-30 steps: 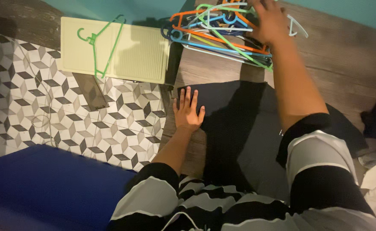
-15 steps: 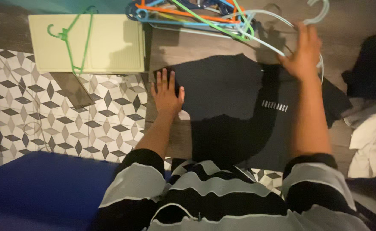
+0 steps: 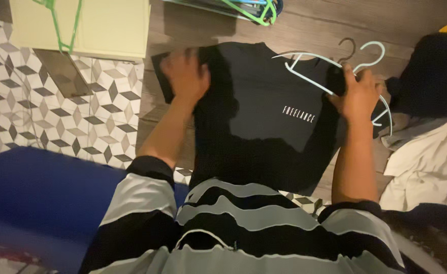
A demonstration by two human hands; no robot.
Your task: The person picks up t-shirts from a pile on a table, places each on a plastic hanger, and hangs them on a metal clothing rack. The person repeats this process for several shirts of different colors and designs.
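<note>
Black short-sleeved cotton T-shirt (image 3: 264, 101) with small white lettering on the chest, spread flat, front up, on the wood-plank floor (image 3: 305, 25), collar toward the top, hem lost under shadow and behind the black-and-grey striped top (image 3: 244, 223). Left hand (image 3: 184, 76) motion-blurred, pressed on the shirt's left sleeve; fingers hard to separate, so grip impossible to read as open or closed. Right hand (image 3: 358, 94) on the opposite sleeve, grip clamped around the thin pale mint plastic hanger (image 3: 330, 71), hook curling just above the knuckles beside its dark shadow, one arm reaching across the shoulder of the shirt, lower part hidden behind the hand. Bundle of coloured plastic hangers (image 3: 249, 7) cut off by the top edge. Pale yellow ribbed board (image 3: 117, 28) at upper left, partly out of view, green hanger (image 3: 61, 23) lying on it. Patterned grey-and-white tiles (image 3: 40, 111) left, blue surface (image 3: 40, 198) below. Dark and white clothes (image 3: 432, 152) heaped at right, shapes unclear.
</note>
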